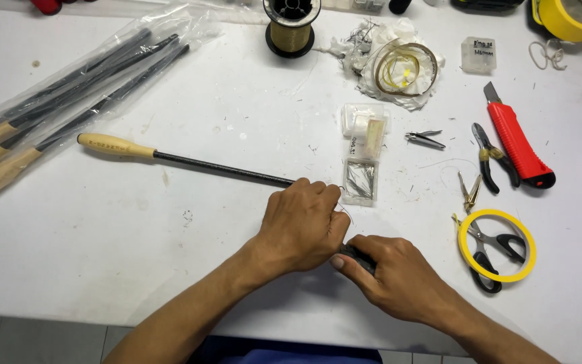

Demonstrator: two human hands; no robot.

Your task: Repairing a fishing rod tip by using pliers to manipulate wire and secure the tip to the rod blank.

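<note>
Basically both hands are meeting at the front middle of the white table (170, 269), working on a rod (217, 168) with a dark shaft and a pale wooden handle. Left hand (302, 226) is lying curled over the shaft's near end, fingers folded down and closed around it. Right hand (399, 276) is sitting just beside, thumb touching the left hand, closed on a small dark piece (358, 256) poking out between the two; what that piece is cannot be told. Rod is lying flat, running from the handle at left centre diagonally down to the hands. More rods in a clear bag (48, 114) are lying at the far left, well apart. Small clear packets (360, 158) are sitting just beyond the left hand. Clippers (424, 139), pliers (490, 156) and a red cutter (516, 143) are lying to the right. Scissors (490, 253) are resting across a yellow ring (466, 232) near the right hand. Spool (291, 27) is standing at the top edge, with crumpled tissue (399, 64) beside it.
</note>
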